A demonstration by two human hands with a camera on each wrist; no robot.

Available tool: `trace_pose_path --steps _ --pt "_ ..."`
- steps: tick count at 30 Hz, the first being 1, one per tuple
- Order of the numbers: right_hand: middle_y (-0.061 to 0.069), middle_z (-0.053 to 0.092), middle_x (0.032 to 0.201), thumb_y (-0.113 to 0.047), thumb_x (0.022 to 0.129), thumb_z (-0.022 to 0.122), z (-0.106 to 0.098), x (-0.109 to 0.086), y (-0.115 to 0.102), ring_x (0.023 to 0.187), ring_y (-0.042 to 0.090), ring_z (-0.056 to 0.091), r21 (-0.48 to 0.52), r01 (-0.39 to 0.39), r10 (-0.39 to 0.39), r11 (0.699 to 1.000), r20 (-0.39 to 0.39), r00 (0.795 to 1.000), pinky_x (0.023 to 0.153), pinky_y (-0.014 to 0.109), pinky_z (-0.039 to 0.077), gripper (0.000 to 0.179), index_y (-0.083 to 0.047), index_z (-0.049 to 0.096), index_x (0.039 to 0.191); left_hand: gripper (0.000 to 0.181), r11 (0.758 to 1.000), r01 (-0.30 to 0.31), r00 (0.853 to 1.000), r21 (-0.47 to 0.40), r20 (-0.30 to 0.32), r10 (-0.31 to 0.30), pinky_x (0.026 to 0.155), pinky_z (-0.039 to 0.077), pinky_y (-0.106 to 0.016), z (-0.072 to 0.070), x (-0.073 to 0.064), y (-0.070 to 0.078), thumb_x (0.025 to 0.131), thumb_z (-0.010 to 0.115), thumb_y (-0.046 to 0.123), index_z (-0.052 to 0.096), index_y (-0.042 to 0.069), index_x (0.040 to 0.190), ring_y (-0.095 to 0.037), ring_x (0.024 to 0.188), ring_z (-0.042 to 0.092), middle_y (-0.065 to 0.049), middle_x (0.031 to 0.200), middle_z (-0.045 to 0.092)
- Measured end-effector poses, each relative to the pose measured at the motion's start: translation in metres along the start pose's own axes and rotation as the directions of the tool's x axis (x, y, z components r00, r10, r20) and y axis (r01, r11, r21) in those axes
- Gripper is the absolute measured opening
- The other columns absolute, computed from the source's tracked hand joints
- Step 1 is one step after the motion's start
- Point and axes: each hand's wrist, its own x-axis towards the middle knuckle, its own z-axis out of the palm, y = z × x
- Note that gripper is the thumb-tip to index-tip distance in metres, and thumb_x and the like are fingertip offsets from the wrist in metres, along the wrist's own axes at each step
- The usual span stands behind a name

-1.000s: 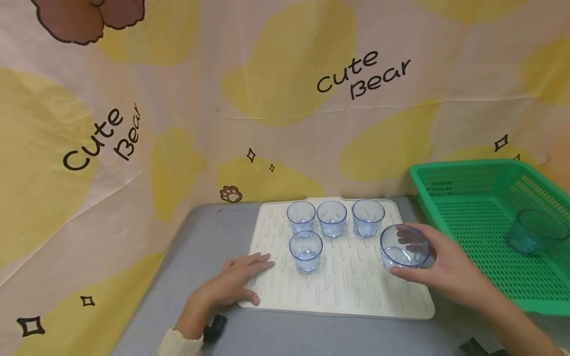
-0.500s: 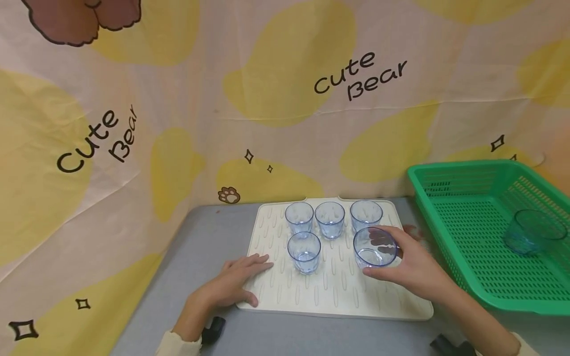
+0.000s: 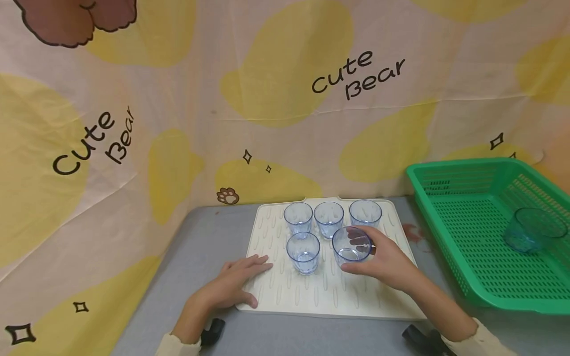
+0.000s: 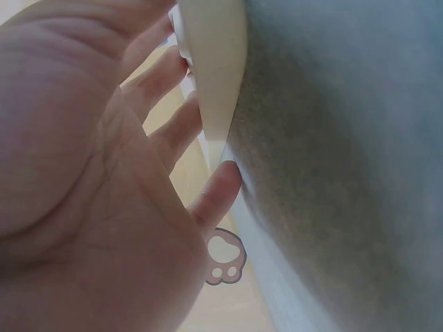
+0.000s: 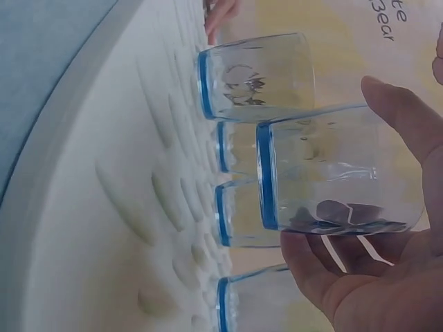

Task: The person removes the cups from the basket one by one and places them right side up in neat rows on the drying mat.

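My right hand (image 3: pixel 389 259) holds a clear, blue-tinted drinking glass (image 5: pixel 339 169) by its sides, thumb on one side and fingers on the other. The glass is upright, its base close over the cream drying mat (image 3: pixel 311 299). Just left of it on the mat stands a similar glass (image 3: pixel 304 254). Behind them, three more glasses form a back row: left (image 3: pixel 298 217), middle (image 3: pixel 328 220) and right (image 3: pixel 365 212). My left hand (image 3: pixel 240 281) rests with fingers spread at the mat's left edge; the left wrist view shows its palm and fingertips along that edge.
A green plastic basket (image 3: pixel 438 242) stands right of the mat, with one glass (image 3: pixel 525 237) tilted inside. The mat lies on a grey table (image 3: pixel 205 237). A printed cloth (image 3: pixel 285 143) hangs behind and at the left.
My right hand has carried the glass leftward over the mat, from near its right edge to beside the front glass. The left hand has kept its place.
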Motion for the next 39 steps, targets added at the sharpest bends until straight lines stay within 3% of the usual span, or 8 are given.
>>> trace_pose_path --steps 11,16,24,31,39 --pt "0.014 0.062 0.133 -0.035 0.071 0.089 0.005 0.003 0.007 0.113 0.023 0.063 0.003 -0.021 0.020 1.000 0.037 0.999 0.091 0.028 0.051 0.080 -0.008 0.054 0.137 0.091 1.000 0.004 1.000 -0.013 0.000 -0.004 0.109 0.023 -0.059 0.003 0.000 0.002 0.070 0.078 0.048 0.043 0.028 0.151 -0.028 0.151 0.029 0.001 0.161 0.036" --pt "0.013 0.064 0.131 -0.037 0.070 0.089 0.007 0.005 0.010 0.113 0.023 0.063 -0.040 -0.017 0.019 0.999 0.027 0.999 0.093 0.034 0.050 0.080 -0.008 0.054 0.137 0.090 1.000 0.010 1.000 -0.015 -0.003 -0.010 0.109 0.023 -0.060 0.003 0.001 0.003 0.071 0.079 0.046 0.043 0.028 0.151 -0.028 0.151 0.029 0.001 0.162 0.036" --pt "0.012 0.064 0.129 -0.036 0.070 0.089 0.015 0.007 0.013 0.116 0.026 0.061 -0.057 -0.100 0.102 0.993 0.039 0.994 0.098 0.046 0.048 0.082 -0.009 0.053 0.138 0.090 1.000 0.010 1.000 -0.012 0.000 -0.010 0.108 0.023 -0.061 0.003 0.001 0.002 0.070 0.080 0.045 0.043 0.027 0.151 -0.029 0.151 0.029 0.000 0.162 0.036" --pt "0.014 0.062 0.133 -0.038 0.069 0.090 0.019 0.011 0.014 0.119 0.029 0.059 -0.093 -0.045 0.047 0.995 0.020 0.999 0.102 0.050 0.045 0.081 -0.008 0.055 0.136 0.090 1.000 0.008 1.000 0.006 -0.006 -0.008 0.108 0.023 -0.062 0.002 0.000 0.000 0.070 0.081 0.042 0.043 0.026 0.151 -0.030 0.150 0.029 -0.001 0.162 0.036" --pt "0.014 0.061 0.134 -0.038 0.069 0.090 0.023 0.015 0.015 0.120 0.029 0.059 -0.086 -0.036 0.039 0.996 0.035 0.999 0.102 0.051 0.046 0.082 -0.007 0.055 0.136 0.089 1.000 0.008 1.000 -0.007 -0.005 -0.008 0.108 0.023 -0.060 0.000 0.000 0.001 0.072 0.080 0.043 0.044 0.026 0.151 -0.029 0.151 0.029 0.000 0.161 0.036"
